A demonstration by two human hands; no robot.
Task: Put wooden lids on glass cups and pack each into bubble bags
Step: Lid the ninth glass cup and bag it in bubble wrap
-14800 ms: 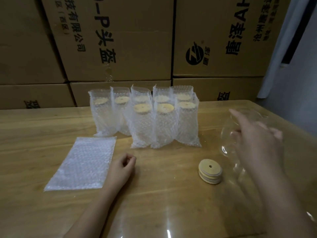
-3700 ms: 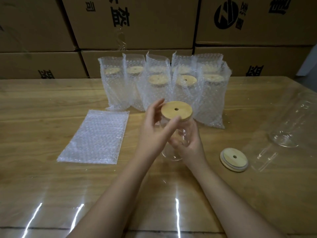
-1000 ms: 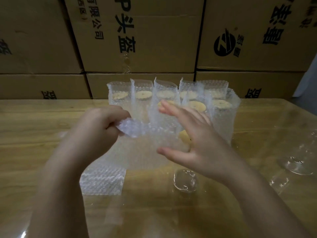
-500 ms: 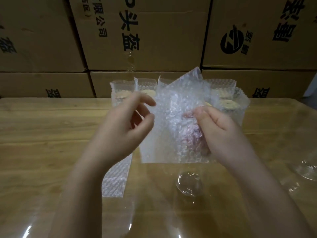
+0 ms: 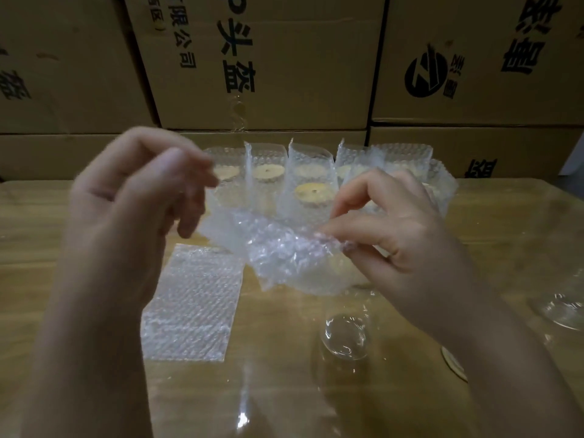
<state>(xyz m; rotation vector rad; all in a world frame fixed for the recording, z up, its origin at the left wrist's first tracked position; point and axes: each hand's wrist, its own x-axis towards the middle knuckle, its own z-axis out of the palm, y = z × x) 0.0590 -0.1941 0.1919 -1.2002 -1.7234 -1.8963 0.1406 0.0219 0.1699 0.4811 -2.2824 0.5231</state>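
Note:
A clear bubble bag [image 5: 284,257] is stretched in the air between my hands above the table. My right hand [image 5: 398,238] pinches its right edge between thumb and fingers. My left hand [image 5: 136,213], blurred by motion, has curled fingers at the bag's left corner and seems to hold it. Below the bag stands a glass cup [image 5: 344,333]; its top is hidden behind the bag. Only an edge of a spare wooden lid [image 5: 453,363] shows past my right forearm.
Flat bubble bags [image 5: 192,305] lie on the wooden table [image 5: 41,216] at the left. Several packed, lidded cups [image 5: 311,191] stand in bubble bags at the back, before stacked cardboard boxes [image 5: 284,58]. Another bare glass [image 5: 565,308] sits at the right edge.
The bag, held upright half a second ago, now lies lower and more sideways between my hands. My left hand has lifted and moved, and the cup below shows more.

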